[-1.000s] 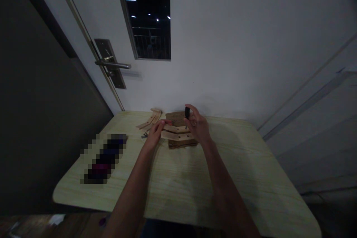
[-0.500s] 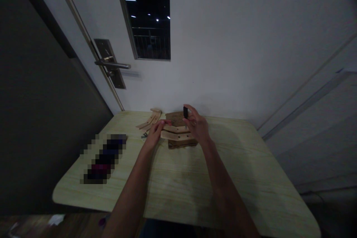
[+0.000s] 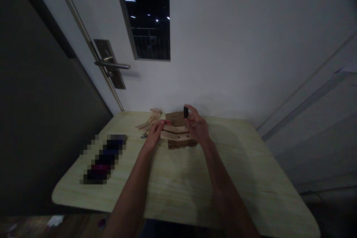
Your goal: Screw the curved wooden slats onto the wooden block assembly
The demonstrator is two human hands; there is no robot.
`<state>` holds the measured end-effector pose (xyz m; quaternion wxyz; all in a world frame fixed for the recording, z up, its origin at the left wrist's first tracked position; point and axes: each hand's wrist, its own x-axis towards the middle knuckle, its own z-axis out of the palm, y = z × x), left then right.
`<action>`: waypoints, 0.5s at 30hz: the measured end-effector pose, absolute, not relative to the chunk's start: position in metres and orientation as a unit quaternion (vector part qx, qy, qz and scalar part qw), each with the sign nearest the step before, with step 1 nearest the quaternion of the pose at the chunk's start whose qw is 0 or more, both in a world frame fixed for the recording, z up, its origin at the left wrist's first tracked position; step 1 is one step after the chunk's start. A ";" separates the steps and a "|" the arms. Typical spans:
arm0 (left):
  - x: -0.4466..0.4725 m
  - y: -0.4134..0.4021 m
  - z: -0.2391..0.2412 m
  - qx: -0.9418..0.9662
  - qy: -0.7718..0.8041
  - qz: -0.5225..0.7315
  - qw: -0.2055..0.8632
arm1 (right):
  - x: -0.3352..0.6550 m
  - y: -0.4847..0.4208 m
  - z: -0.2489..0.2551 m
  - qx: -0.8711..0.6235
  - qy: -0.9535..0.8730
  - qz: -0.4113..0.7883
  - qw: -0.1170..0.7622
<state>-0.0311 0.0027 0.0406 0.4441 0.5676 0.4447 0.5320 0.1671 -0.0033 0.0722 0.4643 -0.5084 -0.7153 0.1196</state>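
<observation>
A stack of curved wooden pieces with small holes (image 3: 178, 137) lies at the far middle of the pale wood-grain table (image 3: 181, 182). My left hand (image 3: 156, 132) rests on the left end of the top piece, fingers stretched out flat. My right hand (image 3: 196, 122) hovers over the stack's right side and pinches a small black tool handle (image 3: 185, 112) upright between thumb and fingers, its tip pointing down at the wood.
More curved wooden strips (image 3: 150, 118) lie to the left of the stack, with small dark hardware (image 3: 144, 136) beside them. A blurred dark object (image 3: 104, 158) sits on the table's left. A white door with a metal handle (image 3: 113, 66) and a dark window stand behind.
Nearly nothing has changed; the black tool in my right hand has turned or shifted only slightly, and the view has drifted a little.
</observation>
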 end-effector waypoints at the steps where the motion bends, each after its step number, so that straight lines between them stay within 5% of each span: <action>1: -0.031 0.002 0.041 0.566 0.443 0.534 0.444 | 0.167 -0.003 0.072 -0.507 -0.715 0.117 0.467; 15: -0.031 0.000 0.044 0.578 0.454 0.529 0.424 | 0.164 -0.003 0.071 -0.524 -0.715 0.081 0.456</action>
